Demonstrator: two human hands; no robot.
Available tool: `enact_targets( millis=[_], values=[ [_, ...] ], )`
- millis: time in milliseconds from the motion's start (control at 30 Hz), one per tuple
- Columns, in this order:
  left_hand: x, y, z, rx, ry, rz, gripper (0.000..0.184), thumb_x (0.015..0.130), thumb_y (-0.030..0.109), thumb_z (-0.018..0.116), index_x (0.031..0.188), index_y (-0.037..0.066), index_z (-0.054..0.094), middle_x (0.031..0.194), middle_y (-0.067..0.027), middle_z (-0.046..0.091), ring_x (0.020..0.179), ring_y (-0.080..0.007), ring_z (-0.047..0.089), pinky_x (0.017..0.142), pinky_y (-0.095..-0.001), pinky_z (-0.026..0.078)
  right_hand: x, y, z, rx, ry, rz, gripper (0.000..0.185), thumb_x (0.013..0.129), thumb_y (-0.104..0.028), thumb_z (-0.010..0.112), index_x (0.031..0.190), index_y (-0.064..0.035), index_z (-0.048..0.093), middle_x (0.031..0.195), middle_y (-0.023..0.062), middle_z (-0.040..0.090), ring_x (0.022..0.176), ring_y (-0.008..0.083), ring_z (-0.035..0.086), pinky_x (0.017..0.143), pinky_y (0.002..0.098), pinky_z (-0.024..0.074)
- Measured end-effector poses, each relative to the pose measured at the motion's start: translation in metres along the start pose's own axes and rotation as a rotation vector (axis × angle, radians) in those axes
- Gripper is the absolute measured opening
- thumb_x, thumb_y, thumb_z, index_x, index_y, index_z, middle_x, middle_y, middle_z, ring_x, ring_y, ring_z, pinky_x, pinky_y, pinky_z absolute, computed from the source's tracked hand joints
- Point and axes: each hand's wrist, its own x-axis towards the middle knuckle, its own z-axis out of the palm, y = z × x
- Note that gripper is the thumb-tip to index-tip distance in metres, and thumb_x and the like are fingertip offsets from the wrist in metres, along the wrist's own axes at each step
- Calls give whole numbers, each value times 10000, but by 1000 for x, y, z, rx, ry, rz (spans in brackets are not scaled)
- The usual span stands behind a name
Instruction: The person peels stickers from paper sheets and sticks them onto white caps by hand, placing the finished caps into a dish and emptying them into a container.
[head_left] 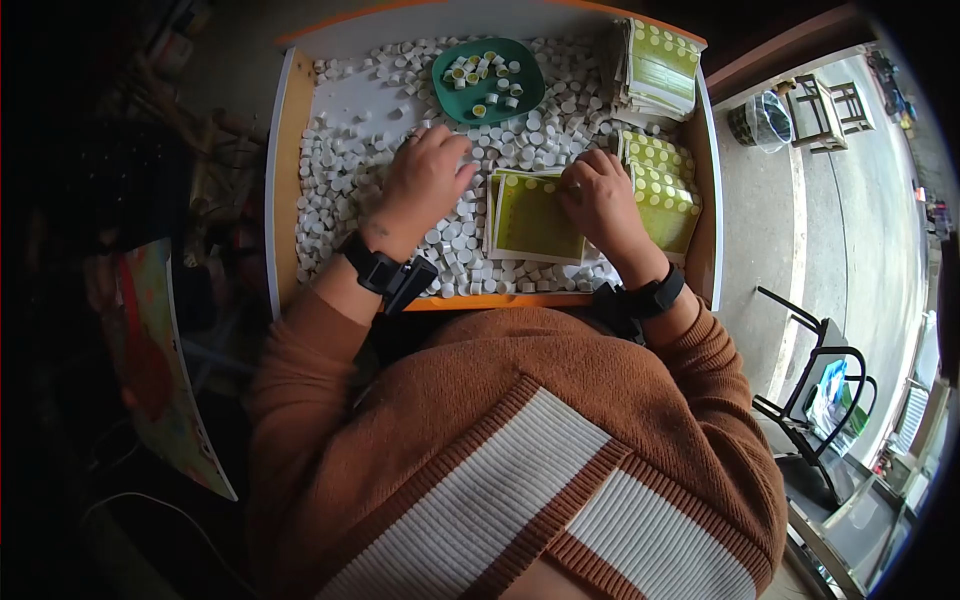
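My left hand [425, 185] hovers over the loose white caps [350, 160], its fingers bent and the thumb apart from them. No held thing shows in it. My right hand [603, 200] has its fingers curled together at the upper right corner of a yellow-green sticker sheet [535, 225], pinching there; the fingertips are partly hidden. That sheet lies on other sheets, on top of the caps. Beyond my hands, a green plastic dish [455, 105] contains several caps, some with yellow tops.
The caps spread across a shallow box with a white side wall [712, 200] and an orange front edge [500, 301]. Sticker sheets [660, 185] lie along its right side, with a thicker stack [655, 70] behind. On the floor at right are a black-framed chair [820, 350] and a lined basket [760, 122].
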Motion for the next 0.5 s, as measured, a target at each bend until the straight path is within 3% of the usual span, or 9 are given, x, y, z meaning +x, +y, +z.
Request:
enact_targets(
  millis=[100, 267, 400, 500],
  values=[
    [4, 35, 5, -101, 97, 102, 165, 739, 119, 698, 877, 64, 626, 850, -89, 589, 858, -299, 569, 777, -388, 472, 5, -6, 2, 75, -19, 4, 125, 727, -69, 662, 840, -31, 624, 849, 110, 572, 848, 309, 570, 752, 364, 478],
    [1, 46, 28, -224, 22, 63, 91, 767, 99, 670, 840, 55, 638, 811, -89, 590, 829, -296, 578, 756, -383, 476, 10, -12, 0, 387, -83, 75, 114, 760, -78, 659, 862, -31, 642, 832, 105, 610, 791, 266, 590, 698, 315, 475],
    [-5, 41, 30, -397, -21, -93, 50, 783, 78, 644, 820, 45, 644, 784, -90, 587, 808, -293, 584, 726, -380, 481, 4, -8, -7, 507, -141, 236, 119, 788, -87, 650, 892, -29, 656, 855, 109, 626, 773, 248, 600, 679, 304, 474],
    [-8, 37, 30, -519, -79, -182, 105, 791, 70, 653, 869, 3, 629, 808, -111, 594, 758, -290, 577, 703, -344, 468, 0, -3, -3, 487, -137, 234, 118, 799, -92, 647, 896, -27, 661, 849, 112, 622, 772, 260, 601, 683, 315, 477]
  ],
)
